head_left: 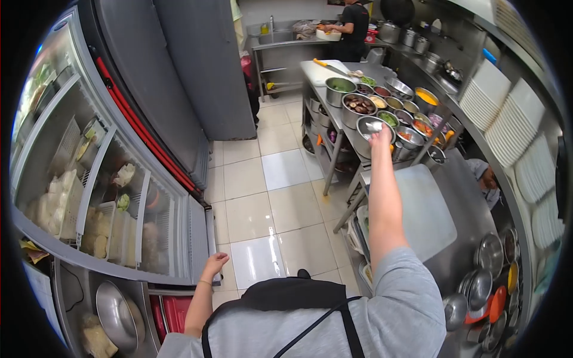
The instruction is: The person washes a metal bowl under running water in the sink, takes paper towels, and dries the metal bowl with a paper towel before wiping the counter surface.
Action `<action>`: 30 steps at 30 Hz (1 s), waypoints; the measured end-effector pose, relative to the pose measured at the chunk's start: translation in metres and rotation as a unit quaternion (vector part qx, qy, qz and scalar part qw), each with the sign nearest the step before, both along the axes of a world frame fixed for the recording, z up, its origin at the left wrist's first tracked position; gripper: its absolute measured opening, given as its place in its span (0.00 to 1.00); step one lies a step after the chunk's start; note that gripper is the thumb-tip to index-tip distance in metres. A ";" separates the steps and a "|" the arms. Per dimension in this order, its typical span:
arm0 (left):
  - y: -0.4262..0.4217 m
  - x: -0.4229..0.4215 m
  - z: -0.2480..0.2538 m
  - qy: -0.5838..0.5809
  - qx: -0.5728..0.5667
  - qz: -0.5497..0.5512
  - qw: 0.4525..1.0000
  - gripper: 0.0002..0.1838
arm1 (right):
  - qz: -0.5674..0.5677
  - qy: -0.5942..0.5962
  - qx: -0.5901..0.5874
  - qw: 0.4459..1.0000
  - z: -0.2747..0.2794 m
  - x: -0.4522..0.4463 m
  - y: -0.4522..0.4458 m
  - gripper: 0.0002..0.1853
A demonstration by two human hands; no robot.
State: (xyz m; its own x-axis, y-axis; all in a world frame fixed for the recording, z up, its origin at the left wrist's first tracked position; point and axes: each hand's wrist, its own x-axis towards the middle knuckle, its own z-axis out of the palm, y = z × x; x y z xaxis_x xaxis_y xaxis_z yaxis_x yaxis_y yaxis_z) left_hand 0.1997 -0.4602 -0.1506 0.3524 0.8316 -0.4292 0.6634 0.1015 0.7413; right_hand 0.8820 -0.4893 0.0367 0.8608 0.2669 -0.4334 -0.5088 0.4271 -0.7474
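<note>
My right hand point(380, 138) reaches forward to the near rim of a metal pot point(363, 127) on the steel counter. Its fingers are closed at a small white item point(373, 126) inside the pot, too small to name; the grip is partly hidden. Beside it stand a pot of dark chunky pieces point(359, 104) and a pot with green contents point(340, 87). A bowl of chopped greens point(388, 118) is just beyond. Low on my left, near the fridge's edge, my left hand point(216, 263) hangs with fingers curled together and nothing visible in them.
An open glass-fronted fridge point(83, 173) with bagged food stands left. A white cutting board point(412, 203) lies on the counter below my right arm. A knife point(329, 67) rests on another board. White plates point(486, 95) line the right shelf. A co-worker point(353, 30) stands at the back.
</note>
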 end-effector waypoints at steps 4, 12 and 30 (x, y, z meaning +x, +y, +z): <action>-0.044 0.031 0.047 -0.049 0.034 0.041 0.997 0.16 | 0.227 -0.244 -0.008 0.943 -0.063 -0.104 0.031 0.13; -0.150 -0.002 0.087 -0.025 0.112 0.207 0.971 0.15 | 0.596 -0.159 -0.124 0.778 -0.182 -0.319 0.066 0.19; -0.340 -0.094 0.355 -0.261 0.501 -0.100 0.819 0.12 | 0.866 -0.472 0.157 0.060 -0.073 -0.775 -0.044 0.12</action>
State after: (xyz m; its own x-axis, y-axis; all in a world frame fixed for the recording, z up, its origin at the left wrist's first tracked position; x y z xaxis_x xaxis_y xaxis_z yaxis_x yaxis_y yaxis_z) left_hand 0.1055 -0.8005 0.2046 0.4421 0.5766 0.6871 0.1577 -0.8040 0.5733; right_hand 0.1067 -0.5332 -0.0367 -0.9728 0.1774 -0.1492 0.2112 0.4128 -0.8860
